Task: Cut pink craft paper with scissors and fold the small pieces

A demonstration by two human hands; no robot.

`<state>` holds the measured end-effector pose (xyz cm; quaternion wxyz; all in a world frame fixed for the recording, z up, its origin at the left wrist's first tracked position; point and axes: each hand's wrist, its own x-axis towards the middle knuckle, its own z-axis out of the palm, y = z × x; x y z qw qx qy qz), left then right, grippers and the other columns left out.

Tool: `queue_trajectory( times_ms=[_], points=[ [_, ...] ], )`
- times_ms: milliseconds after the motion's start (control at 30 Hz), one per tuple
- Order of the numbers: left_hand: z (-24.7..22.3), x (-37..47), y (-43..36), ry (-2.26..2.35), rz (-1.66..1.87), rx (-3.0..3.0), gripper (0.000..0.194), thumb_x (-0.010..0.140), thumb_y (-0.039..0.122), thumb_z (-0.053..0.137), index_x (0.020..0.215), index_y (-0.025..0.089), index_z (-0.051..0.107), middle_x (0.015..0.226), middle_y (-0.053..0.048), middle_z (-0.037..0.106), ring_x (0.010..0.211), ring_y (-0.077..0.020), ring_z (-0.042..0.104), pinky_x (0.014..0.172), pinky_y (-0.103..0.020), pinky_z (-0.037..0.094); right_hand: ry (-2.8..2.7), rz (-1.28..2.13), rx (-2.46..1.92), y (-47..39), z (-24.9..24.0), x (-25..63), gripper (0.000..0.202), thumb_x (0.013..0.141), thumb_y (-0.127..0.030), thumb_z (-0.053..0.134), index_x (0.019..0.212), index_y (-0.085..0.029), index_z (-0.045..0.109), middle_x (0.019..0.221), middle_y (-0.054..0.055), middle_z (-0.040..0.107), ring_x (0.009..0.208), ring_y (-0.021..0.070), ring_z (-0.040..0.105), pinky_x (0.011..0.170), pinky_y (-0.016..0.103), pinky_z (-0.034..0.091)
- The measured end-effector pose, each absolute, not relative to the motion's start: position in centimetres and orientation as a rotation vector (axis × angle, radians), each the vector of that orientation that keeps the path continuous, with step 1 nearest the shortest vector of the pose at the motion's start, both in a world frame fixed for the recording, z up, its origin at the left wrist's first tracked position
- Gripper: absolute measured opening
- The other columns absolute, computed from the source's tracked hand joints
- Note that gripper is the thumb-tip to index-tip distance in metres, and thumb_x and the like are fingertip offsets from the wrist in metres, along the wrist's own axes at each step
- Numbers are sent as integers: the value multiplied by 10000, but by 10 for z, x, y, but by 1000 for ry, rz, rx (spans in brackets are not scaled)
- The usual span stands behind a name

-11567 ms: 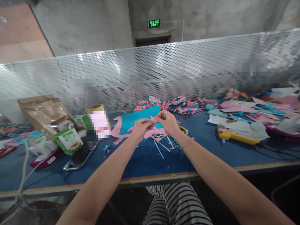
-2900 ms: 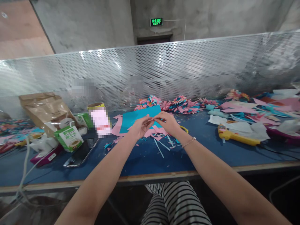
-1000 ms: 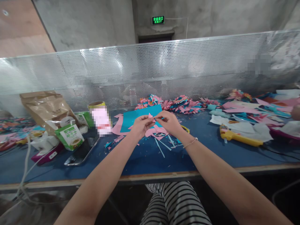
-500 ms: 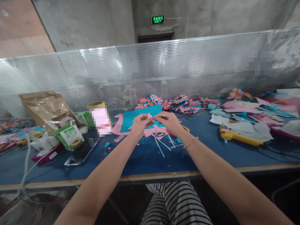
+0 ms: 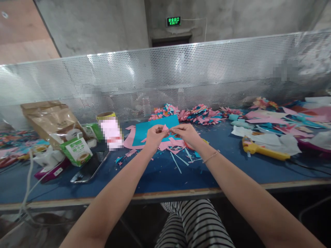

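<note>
Left hand (image 5: 154, 137) pinching pink paper piece (image 5: 164, 127); right hand (image 5: 188, 135) at its edge; blue sheet (image 5: 160, 122) on table (image 5: 165, 182).

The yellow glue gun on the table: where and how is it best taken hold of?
I would take the yellow glue gun by the middle of its long handle, from the near side: white paper lies along the far side, and a cord leaves the right end.

I have a paper piece (image 5: 164, 128) between the hands (image 5: 155, 137); beyond, paper sheets (image 5: 160, 124) lie on the counter (image 5: 165, 181), then paper heaps (image 5: 204, 115) before the partition (image 5: 165, 69). Left in my feed stand the carton (image 5: 77, 151), the phone (image 5: 90, 169) lying beside it, and the bag (image 5: 49, 119) behind; right, a glue gun (image 5: 269, 153).
</note>
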<state>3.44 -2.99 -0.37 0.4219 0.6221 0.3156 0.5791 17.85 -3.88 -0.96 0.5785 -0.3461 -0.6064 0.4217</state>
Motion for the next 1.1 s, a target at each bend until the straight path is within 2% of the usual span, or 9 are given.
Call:
queue_trajectory(
  times_ms=[167,300,500,867,1100],
  points=[
    [-3,34,-29,803,1449,1636,204,549,247,672,683,134,567,589,9,578,570,-103,564,595,-256,478,-1307,1197,-756,-40,-9,178,192,565,-298,679,685,-152,647,700,37,625,628,93,543,559,216,420],
    [-2,32,-29,813,1466,1735,167,565,227,648,685,138,573,596,3,588,577,-107,562,591,-247,462,-1363,1262,-750,-41,-9,180,192,602,-307,650,714,-153,628,771,36,614,618,74,520,540,199,411],
    [-3,30,-28,834,1477,1804,147,560,207,640,684,146,586,612,4,591,591,-105,547,596,-235,439,-1530,1229,-747,-38,-10,186,226,643,-334,595,789,-163,596,823,39,599,608,76,518,526,204,406],
    [-2,33,-27,807,1279,1498,204,522,193,653,699,140,566,572,32,551,521,-77,520,575,-245,433,-1429,967,-835,-23,-15,187,236,639,-367,544,718,-146,567,600,-25,486,450,48,430,435,199,350],
    [-1,32,-29,813,1222,1415,292,483,224,725,702,119,564,599,-4,598,548,-96,566,608,-265,458,-1535,872,-919,-27,-13,183,225,672,-361,500,724,-151,565,608,-5,515,496,68,457,459,200,376]
  ],
)
